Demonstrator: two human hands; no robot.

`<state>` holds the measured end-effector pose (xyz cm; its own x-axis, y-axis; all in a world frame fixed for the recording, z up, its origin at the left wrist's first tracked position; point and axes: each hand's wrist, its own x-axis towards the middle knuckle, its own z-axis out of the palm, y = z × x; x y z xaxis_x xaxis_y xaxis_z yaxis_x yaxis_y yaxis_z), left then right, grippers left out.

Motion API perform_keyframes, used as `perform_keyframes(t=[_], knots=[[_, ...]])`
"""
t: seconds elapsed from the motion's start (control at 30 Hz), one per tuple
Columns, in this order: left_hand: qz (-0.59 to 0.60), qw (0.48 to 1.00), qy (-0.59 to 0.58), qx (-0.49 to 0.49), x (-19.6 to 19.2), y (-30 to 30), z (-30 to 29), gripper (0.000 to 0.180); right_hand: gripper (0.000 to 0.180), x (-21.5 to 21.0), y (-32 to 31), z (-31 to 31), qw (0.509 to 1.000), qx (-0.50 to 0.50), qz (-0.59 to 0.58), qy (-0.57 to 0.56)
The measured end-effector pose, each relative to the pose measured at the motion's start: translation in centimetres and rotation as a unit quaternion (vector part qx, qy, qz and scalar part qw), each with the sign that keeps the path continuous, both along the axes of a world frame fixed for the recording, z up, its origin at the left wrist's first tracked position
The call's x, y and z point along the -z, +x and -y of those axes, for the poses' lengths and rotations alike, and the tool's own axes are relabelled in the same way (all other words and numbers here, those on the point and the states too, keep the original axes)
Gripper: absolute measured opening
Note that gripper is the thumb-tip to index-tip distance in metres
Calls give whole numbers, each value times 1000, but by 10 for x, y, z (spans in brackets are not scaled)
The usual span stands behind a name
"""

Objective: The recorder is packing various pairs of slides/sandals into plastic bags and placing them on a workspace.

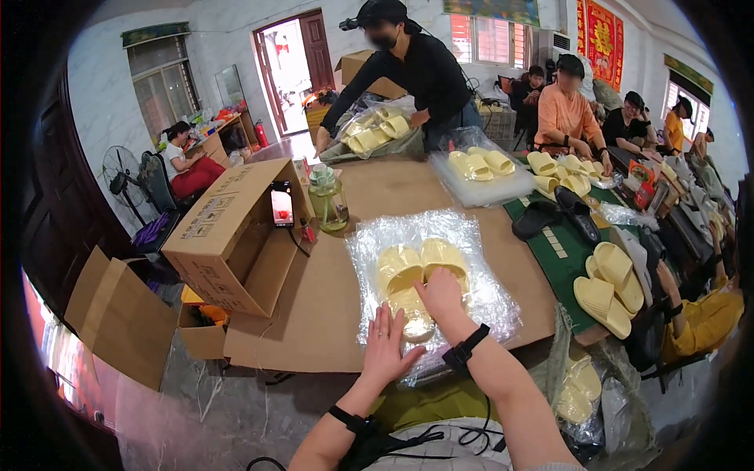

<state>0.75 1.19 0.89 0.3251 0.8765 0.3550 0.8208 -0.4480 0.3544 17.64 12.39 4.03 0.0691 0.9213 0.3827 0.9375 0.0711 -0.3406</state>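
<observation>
A pair of pale yellow slippers [399,269] lies on a stack of clear plastic bags [491,310] at the table's near edge, toes pointing away from me. Shiny glints over the slippers suggest clear film on them; I cannot tell how much it covers. My left hand [385,343] rests flat and open on the plastic beside the left slipper's heel, fingers spread. Over the right slipper, my right hand [441,293] is closed with the thumb toward the left slipper. Its other fingertips are hidden in or behind the slipper's footbed. Both wrists wear black straps.
An open cardboard box [236,235] holding a phone [282,204] stands left, beside a greenish jar [327,200]. Black slippers [576,210] and more yellow slippers [603,302] lie on the green surface at right. Across the table, a person in black [420,74] handles bagged slippers [377,132].
</observation>
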Motion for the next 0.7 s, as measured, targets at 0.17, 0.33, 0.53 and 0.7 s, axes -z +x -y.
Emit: perform_keyframes(t=[0.17,0.33,0.53,0.7], knots=[[26,999,21,-6,2,-2,-2,102,37,7,-2,-14,1000,-16,24,0],[33,999,18,-23,-1,1,0,109,29,10,8,-18,1000,-24,-6,5],[12,998,-37,-44,2,1,-1,112,23,13,45,-6,998,-23,-34,38],[-27,999,-6,-44,2,2,-2,99,25,8,92,18,998,-10,-52,29]])
